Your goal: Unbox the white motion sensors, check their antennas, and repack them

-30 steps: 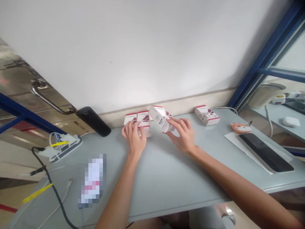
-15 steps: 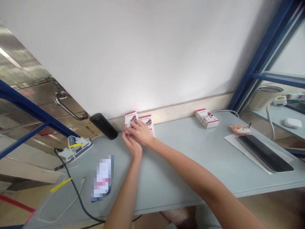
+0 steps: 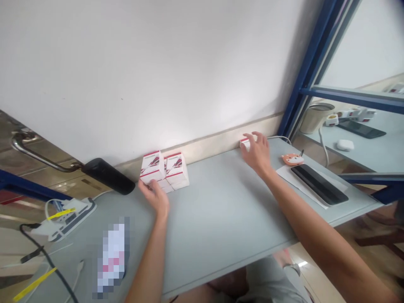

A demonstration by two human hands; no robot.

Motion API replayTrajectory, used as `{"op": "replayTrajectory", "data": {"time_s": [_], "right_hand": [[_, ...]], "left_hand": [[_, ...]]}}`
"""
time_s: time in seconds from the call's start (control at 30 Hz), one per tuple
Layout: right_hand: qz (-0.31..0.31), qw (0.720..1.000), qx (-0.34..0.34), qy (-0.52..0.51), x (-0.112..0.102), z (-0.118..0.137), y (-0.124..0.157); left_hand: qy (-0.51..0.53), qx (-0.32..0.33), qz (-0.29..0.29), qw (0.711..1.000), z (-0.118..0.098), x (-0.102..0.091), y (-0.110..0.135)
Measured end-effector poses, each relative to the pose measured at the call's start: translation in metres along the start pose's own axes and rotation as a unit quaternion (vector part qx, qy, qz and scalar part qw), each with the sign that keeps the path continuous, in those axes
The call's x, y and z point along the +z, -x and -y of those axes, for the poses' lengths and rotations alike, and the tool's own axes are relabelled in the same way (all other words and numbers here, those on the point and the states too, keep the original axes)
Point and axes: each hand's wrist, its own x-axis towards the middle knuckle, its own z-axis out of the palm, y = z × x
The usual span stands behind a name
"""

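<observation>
Small white boxes with red edges and printed fronts stand grouped against the wall: a left box [image 3: 151, 166] sits raised, beside a right box [image 3: 175, 168], with part of another box low between them. My left hand [image 3: 155, 198] rests against the lower front of the left box, thumb apart from the fingers; some fingertips are hidden. Farther right, my right hand [image 3: 258, 153] is over a separate white and red box [image 3: 244, 143], fingers spread and curved. That hand covers most of this box, and whether it touches it I cannot tell.
A black cylinder [image 3: 109, 176] leans left of the boxes. Nearer are a power strip [image 3: 74, 219] with cables and a blurred-out flat object [image 3: 112, 259]. On the right lie an orange animal-shaped item [image 3: 293, 159] and a long black device [image 3: 318, 184] on paper. A blue frame [image 3: 299, 80] borders the table.
My right hand has left the grouped boxes and moved right to the separate box. My left hand stays by the group. The view has shifted right.
</observation>
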Motion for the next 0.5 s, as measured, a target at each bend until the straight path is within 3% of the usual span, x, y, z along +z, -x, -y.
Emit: {"op": "replayTrajectory", "data": {"time_s": [0.07, 0.17, 0.37, 0.5], "right_hand": [[0.017, 0.998, 0.041, 0.054, 0.003, -0.029, 0.000], [0.081, 0.992, 0.065, 0.072, 0.009, -0.051, 0.004], [0.099, 0.990, 0.076, 0.063, 0.012, -0.058, 0.008], [0.106, 0.989, 0.091, 0.052, 0.012, -0.057, 0.008]], "left_hand": [[-0.009, 0.000, -0.001, 1.000, -0.003, 0.002, 0.001], [-0.021, -0.004, 0.000, 1.000, -0.007, 0.005, 0.003], [-0.041, -0.009, -0.002, 0.999, -0.010, 0.007, 0.008], [-0.068, -0.010, -0.038, 0.997, -0.009, 0.009, 0.014]]}}
